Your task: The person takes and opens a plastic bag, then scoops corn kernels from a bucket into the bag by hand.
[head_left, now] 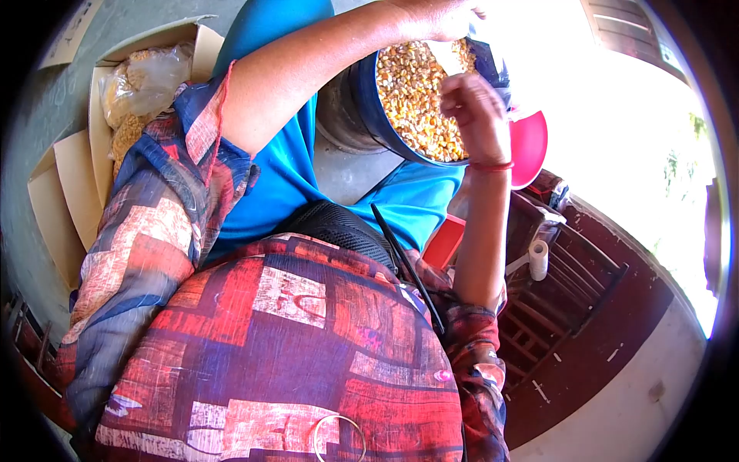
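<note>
A dark blue-rimmed bucket [368, 108] holds yellow and whitish corn kernels [416, 100]. My left hand [443, 21] reaches over its far side with the fingers bent; glare hides most of what they grip. Above the kernels, on the right side of the bucket, is my right hand [479, 112], fingers curled in and a red band at the wrist. A pale piece [446, 58] shows between my two hands, too washed out to name. Dark blue plastic [489, 65] sits at the bucket's right rim, close to both hands.
An open cardboard box [96, 146] with plastic bags of yellowish bits [142, 85] stands at left. Right of the bucket are a bright pink round object [530, 150], a red item [445, 240], a white roll [538, 260] and dark wooden slatted furniture [573, 269].
</note>
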